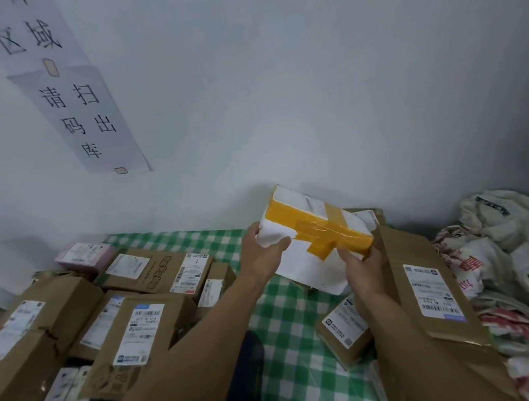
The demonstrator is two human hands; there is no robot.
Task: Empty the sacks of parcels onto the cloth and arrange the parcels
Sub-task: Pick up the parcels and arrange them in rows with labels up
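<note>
Forearms (pixel 193 350) out over green checked cloth (pixel 290 352) banked with brown cartons (pixel 131 332), holding white foam-like parcel (pixel 303 256) aloft above it, left hand (pixel 265 245) clamped round its near corner, right hand (pixel 361 264) pinching the yellow-taped end; probably light, stiff, dentable, tape slick, so best gripped by bare edges.
</note>
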